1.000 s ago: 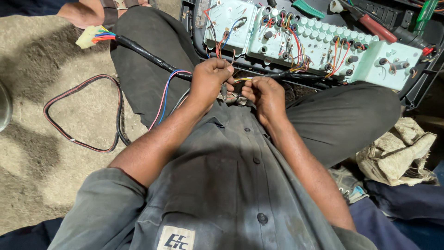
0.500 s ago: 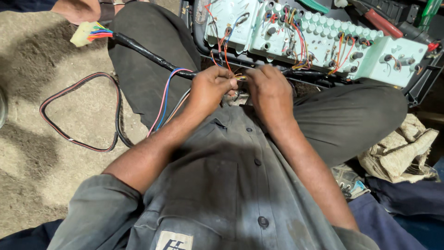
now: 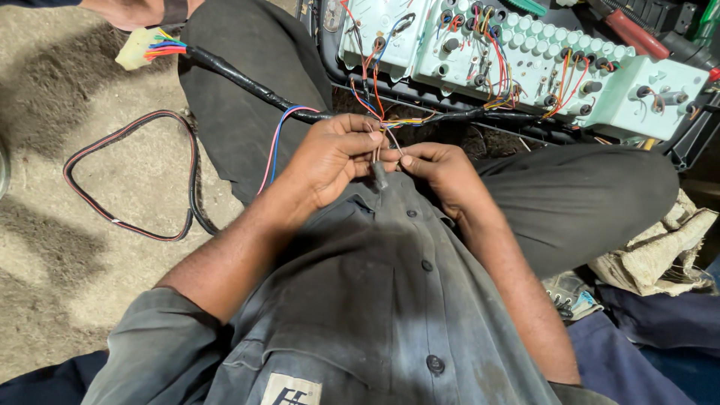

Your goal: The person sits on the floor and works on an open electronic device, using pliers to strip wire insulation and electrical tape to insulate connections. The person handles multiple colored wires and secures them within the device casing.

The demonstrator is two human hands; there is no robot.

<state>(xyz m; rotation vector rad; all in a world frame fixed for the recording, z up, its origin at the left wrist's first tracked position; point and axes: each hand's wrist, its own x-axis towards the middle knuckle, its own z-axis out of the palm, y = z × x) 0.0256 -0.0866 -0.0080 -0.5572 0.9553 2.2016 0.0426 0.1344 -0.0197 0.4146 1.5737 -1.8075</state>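
In the head view, two hands are seen close together above the lap. The left hand (image 3: 330,154) is curled shut around a few thin wires (image 3: 375,124), with its fingertips pinched on them. The right hand (image 3: 442,169) is pinched narrowly on the same strands from the other side, and a small grey sleeve (image 3: 380,174) hangs from the wires between the two hands. The wires are thus held just in front of the grey shirt (image 3: 390,300), below the panel.

One pale green instrument panel back (image 3: 525,56) is laid across the top of the view, dotted with many round sockets and crossed by red, orange and blue leads; an exact count of the sockets cannot be made. It is seated in a black tray-like housing (image 3: 330,52).

One black-taped harness (image 3: 247,79) runs from the wires over the left knee to one cream connector plug (image 3: 139,46), into which several coloured strands are fed. One loop of dark cable (image 3: 127,172) is laid on the sandy floor (image 3: 45,247). One crumpled cloth (image 3: 660,251) is seen at the right, and one red-handled tool (image 3: 630,34) lies at the top right.
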